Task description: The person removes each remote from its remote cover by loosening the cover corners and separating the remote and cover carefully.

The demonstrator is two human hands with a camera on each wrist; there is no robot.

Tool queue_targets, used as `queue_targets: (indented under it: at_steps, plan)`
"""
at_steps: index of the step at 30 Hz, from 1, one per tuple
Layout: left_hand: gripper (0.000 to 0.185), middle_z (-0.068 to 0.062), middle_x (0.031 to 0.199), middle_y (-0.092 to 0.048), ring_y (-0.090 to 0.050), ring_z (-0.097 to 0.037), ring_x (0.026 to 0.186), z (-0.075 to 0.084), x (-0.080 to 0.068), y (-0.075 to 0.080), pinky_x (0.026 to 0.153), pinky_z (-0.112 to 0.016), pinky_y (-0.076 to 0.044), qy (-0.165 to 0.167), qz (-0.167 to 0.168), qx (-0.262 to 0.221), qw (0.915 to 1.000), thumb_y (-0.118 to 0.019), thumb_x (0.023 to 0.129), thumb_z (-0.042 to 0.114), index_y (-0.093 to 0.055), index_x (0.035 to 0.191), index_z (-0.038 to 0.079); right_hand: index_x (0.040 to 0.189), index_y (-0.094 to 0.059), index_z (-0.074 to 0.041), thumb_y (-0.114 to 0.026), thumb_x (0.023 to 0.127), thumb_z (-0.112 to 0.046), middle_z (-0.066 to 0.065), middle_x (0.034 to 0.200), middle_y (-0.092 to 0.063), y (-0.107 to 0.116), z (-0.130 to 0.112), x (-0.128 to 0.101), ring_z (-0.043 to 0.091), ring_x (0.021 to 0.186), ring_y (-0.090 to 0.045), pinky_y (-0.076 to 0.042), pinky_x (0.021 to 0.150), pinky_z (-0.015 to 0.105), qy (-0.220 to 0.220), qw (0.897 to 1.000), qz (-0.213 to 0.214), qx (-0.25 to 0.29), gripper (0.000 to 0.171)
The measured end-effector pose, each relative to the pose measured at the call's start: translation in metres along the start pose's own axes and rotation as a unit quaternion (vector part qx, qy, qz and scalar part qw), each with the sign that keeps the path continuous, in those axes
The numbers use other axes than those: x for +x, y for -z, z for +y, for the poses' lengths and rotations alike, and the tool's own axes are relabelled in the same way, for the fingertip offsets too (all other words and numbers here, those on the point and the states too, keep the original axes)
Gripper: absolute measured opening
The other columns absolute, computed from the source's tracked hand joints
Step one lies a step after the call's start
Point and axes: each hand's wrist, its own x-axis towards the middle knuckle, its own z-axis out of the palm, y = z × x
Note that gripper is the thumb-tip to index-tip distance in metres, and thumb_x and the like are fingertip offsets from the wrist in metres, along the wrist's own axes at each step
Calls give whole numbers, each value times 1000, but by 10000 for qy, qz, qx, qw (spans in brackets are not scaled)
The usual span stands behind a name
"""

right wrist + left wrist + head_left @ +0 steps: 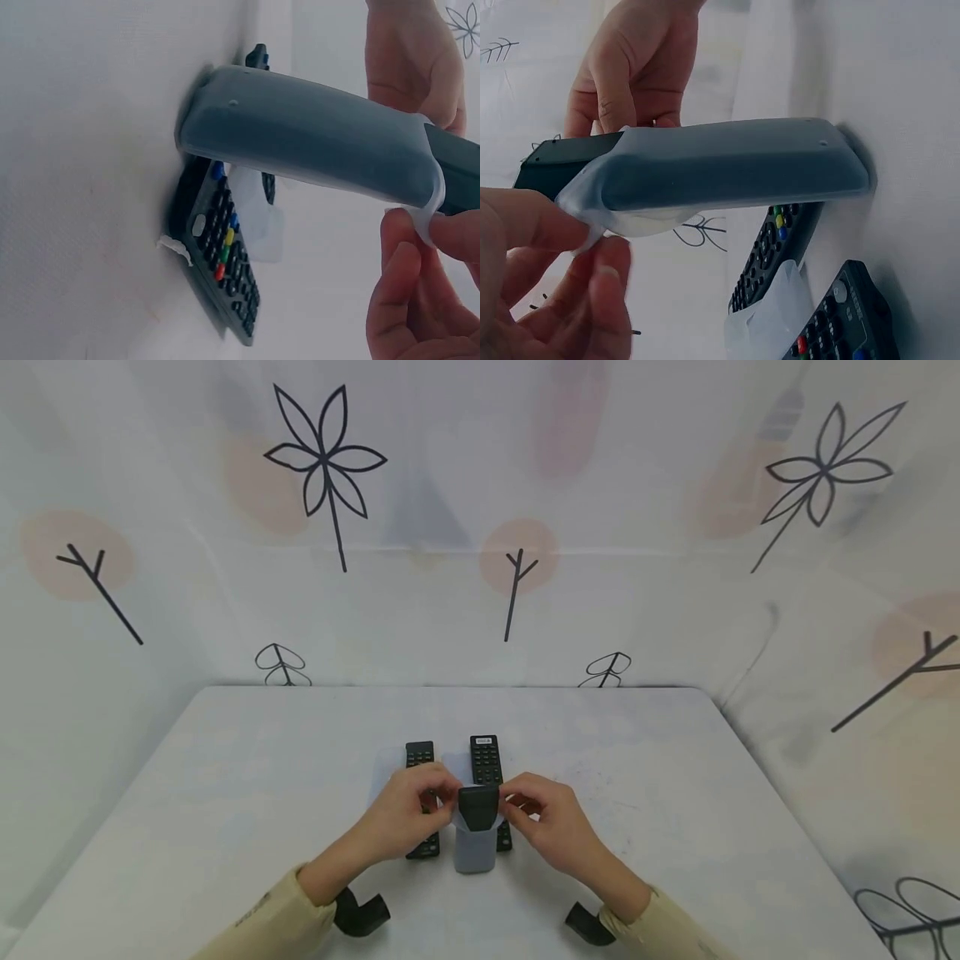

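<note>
A dark remote control [478, 807] stands on end on the table, partly inside a translucent soft cover [475, 853]. Its bare dark end [559, 163] sticks out of the cover's opening in the left wrist view. On one side of that opening, my left hand [408, 807] pinches the cover's rim between thumb and fingers. Opposite it, my right hand [553, 822] pinches the rim too, with the edge [424, 221] pulled outward in the right wrist view. The lower end of the cover [844, 161] rests at the tabletop.
Two black remotes lie behind the hands, one on the left [420, 752] and one on the right [486, 760]. Translucent film-like pieces [384, 770] lie beside them. Black curved parts [362, 917] sit at both cuffs. A patterned cloth wall [420, 610] rises behind the white table [262, 760].
</note>
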Motion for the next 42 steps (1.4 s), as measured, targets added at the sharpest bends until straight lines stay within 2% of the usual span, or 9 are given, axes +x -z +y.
queue_targets:
  at_steps: [6,14,21,25,32,38,42]
  plan:
    - [17,7,92,-67,-63,-8,77,5,-2,3,63,-27,-53,117,7,203,9997,-70,86,0,-75,94,14,103,-73,-15,-72,85,11,-6,95,-69,-1,-2,1,12,84,-65,-56,71,28,155,9997,67,-186,32]
    - [23,1,93,-66,-61,-10,76,4,-2,1,65,-27,-53,361,53,67,9993,-68,82,-6,-75,95,12,103,-74,-17,-72,84,9,-11,94,-67,-4,-3,1,9,79,-61,-54,67,28,35,9990,223,-380,32]
    - [27,-5,91,-65,-57,-9,70,2,-1,-2,62,-26,-51,218,245,0,9995,-64,76,-11,-73,92,9,105,-75,-14,-72,83,10,-11,98,-66,-5,-5,1,9,76,-57,-51,63,29,129,9978,253,-592,33]
    - [26,-4,91,-65,-57,-9,70,3,-2,-1,61,-26,-51,337,175,116,9992,-64,76,-11,-73,92,8,105,-76,-11,-71,83,13,-9,100,-66,-5,-4,2,9,75,-55,-49,61,27,140,9974,173,-682,33]
    - [25,0,93,-64,-57,-9,72,5,-5,-3,63,-26,-51,510,6,352,9981,-65,77,-9,-73,94,8,103,-76,-10,-70,84,13,-7,101,-66,-5,-2,-1,9,75,-54,-48,61,26,-19,9978,-2,-662,31]
    - [25,1,94,-64,-57,-9,72,4,-5,-5,64,-26,-51,535,-6,299,9981,-65,77,-9,-73,94,8,100,-76,-12,-69,84,12,-8,99,-66,-5,3,-2,10,73,-54,-47,60,28,-1,9989,26,-464,30]
    - [25,3,92,-63,-57,-9,72,1,-6,-7,63,-26,-51,526,25,271,9982,-66,77,-9,-73,93,8,100,-76,-13,-69,85,11,-6,99,-66,-5,6,-2,11,75,-54,-47,61,26,-150,9996,3,-231,29]
